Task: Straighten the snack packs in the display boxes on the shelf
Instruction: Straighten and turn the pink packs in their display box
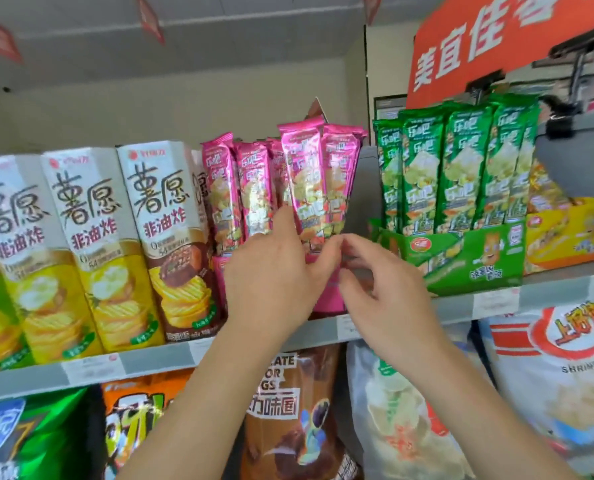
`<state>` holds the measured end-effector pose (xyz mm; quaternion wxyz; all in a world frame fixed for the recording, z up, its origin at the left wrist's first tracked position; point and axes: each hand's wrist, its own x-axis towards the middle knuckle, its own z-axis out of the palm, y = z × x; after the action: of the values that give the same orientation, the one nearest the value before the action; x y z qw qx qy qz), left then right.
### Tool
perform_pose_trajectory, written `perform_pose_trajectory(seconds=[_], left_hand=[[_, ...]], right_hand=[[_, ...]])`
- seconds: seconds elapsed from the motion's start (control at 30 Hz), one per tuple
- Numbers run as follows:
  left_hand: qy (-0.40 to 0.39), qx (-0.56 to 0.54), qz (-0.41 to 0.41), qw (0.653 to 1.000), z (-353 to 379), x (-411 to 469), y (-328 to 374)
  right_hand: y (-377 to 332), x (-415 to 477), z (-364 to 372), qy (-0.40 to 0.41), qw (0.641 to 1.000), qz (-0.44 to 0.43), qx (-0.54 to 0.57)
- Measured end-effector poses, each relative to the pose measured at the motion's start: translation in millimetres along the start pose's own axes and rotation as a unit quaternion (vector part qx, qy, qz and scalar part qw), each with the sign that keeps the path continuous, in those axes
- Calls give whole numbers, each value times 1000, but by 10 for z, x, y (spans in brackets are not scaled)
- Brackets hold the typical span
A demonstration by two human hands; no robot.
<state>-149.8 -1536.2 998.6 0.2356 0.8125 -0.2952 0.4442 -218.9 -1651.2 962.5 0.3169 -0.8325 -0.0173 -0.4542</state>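
Several tall pink snack packs stand in a pink display box on the upper shelf. The two rightmost pink packs lean a little to the right. My left hand covers the box front, with thumb and fingers at the bottom of those packs. My right hand is just right of it, fingers curled near the box's right corner; whether it holds anything is blurred. Green snack packs stand upright in a green display box further right.
White and yellow chip cartons stand left of the pink box. A grey shelf edge with price tags runs below. Large snack bags fill the lower shelf. An orange sign hangs at upper right, and a yellow box sits beyond the green one.
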Motion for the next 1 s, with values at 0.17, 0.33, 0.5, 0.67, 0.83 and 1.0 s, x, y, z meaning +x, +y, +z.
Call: perform_pose_trajectory(seconds=[0.17,0.33,0.5,0.67,0.83,1.0], left_hand=[[-7,-24,-73,997,43,26,123],[3,-40,-90,995,53,-12,118],[0,-52,-106,993,35,-35,84],[23,-63,-110,992,-2,-37,107],[11,-88,-139,986,-45,-32,97],[-23,-88,-151,984,-111,-40,61]], right_hand=[[155,262,-67,25,994,66,86],[140,679,-70,13,996,72,57],[94,791,13,33,997,64,-7],[56,766,-6,51,997,35,-54],[-46,808,-48,100,995,8,-24],[-225,963,-166,188,976,-65,87]])
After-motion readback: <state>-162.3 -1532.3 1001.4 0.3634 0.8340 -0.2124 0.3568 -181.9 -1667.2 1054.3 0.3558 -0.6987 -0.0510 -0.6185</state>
